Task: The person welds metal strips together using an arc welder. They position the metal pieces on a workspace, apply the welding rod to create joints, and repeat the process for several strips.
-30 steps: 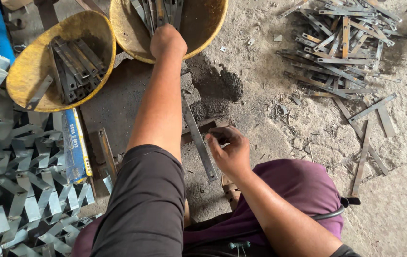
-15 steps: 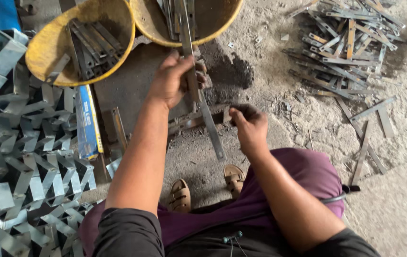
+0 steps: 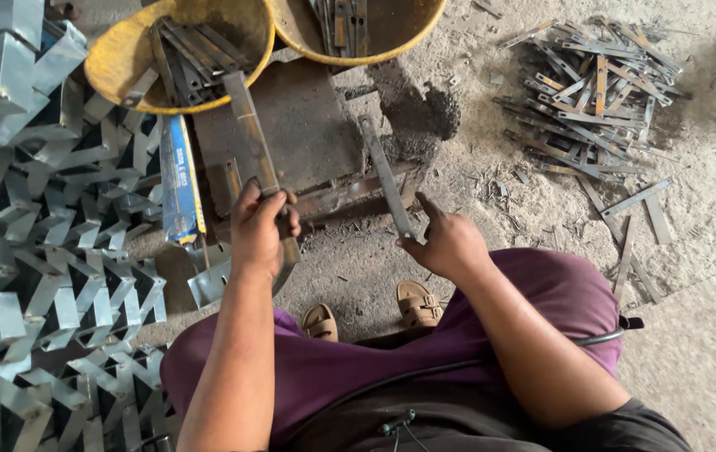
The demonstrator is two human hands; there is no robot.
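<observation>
- Along the top edge of the frame, two yellow bowls sit side by side: the left yellow bowl (image 3: 128,63) holds a heap of dark flat metal strips, and the right yellow bowl (image 3: 400,38), cut off by the frame, holds a few more.
- The left hand (image 3: 259,230) is clamped around a rusty flat bar (image 3: 251,138); its long axis runs from the fist up and slightly left, its far end over the left bowl's rim.
- The right hand (image 3: 450,243) pinches the near end of a second flat strip (image 3: 385,176), which points up and left across the dark steel block (image 3: 299,125).
- Folded metal brackets (image 3: 40,234) crowd the left side; a strip pile (image 3: 592,92) fills the upper right; bare gritty floor (image 3: 709,335) lies lower right.
</observation>
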